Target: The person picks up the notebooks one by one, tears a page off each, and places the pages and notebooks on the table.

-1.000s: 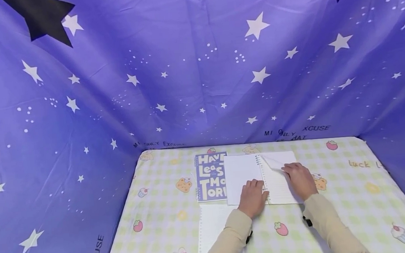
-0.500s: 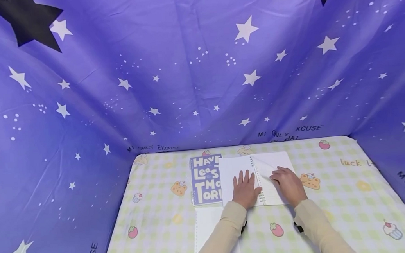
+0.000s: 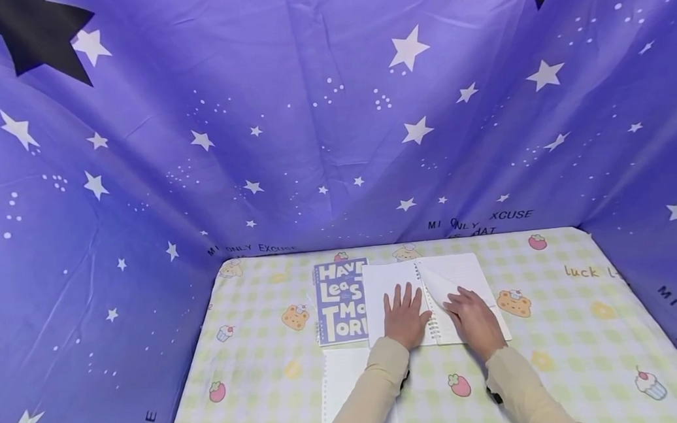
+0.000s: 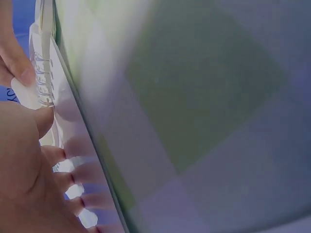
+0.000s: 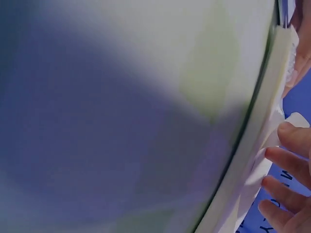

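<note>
An open spiral notebook (image 3: 466, 267) with white pages lies on the table. My left hand (image 3: 406, 318) rests flat on its left page, fingers spread and thumb by the wire binding (image 4: 44, 80). On the right side, my right hand (image 3: 476, 320) pinches a page (image 3: 434, 287), which is lifted and folded diagonally toward the binding. The page below it is lined. In the right wrist view, the thumb and fingertips (image 5: 287, 127) are right at the paper's edge.
A purple notebook (image 3: 333, 303) with large white lettering lies left of the open one, partly covered by it. A white sheet with a perforated edge (image 3: 341, 382) lies in front, under my left forearm. Purple star-printed cloth (image 3: 310, 141) stands around the checked tablecloth (image 3: 255, 374).
My right hand has drawn the page's corner left and toward me, so the fold is larger. My left hand has shifted from the binding onto the left page and spread its fingers.
</note>
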Motion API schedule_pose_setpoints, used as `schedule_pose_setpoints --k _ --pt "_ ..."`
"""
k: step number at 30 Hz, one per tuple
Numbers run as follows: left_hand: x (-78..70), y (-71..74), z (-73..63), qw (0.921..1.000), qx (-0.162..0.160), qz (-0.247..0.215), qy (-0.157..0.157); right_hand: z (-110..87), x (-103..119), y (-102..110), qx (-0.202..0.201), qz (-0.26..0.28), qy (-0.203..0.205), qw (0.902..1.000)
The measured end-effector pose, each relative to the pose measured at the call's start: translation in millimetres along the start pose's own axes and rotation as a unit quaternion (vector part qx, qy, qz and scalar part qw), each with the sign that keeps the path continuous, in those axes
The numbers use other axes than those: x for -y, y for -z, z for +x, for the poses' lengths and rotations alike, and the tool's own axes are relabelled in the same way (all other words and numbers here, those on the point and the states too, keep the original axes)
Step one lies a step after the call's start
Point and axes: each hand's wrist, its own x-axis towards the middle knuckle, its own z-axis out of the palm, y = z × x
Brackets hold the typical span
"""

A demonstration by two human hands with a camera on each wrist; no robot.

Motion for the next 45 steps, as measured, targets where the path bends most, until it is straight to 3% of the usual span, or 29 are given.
schedule_pose_setpoints --k 6,13,20,27,45 --pt "-0.5 -0.3 1.0 0.9999 0.006 0.009 0.003 -7.8 2.1 3.6 0.015 -0.004 0.003 0.9999" --pt "0.3 -1.2 1.1 0.9999 0.009 0.009 0.006 -13.8 0.1 5.5 -0.019 0.004 0.032 0.9993" --pt "0.9 -9.7 5.3 0.9999 0.013 0.009 0.006 -23.7 -0.6 8.8 -0.015 0.026 0.015 0.9994" --pt "3.3 -16.7 9.3 0.9995 0.007 0.030 0.007 -35.4 -1.0 14.6 -0.024 0.043 0.024 0.9985" --pt "6.3 -10.4 4.0 0.9996 -0.010 -0.026 -0.009 -79.3 3.3 40.3 -0.083 0.065 0.012 0.9944"
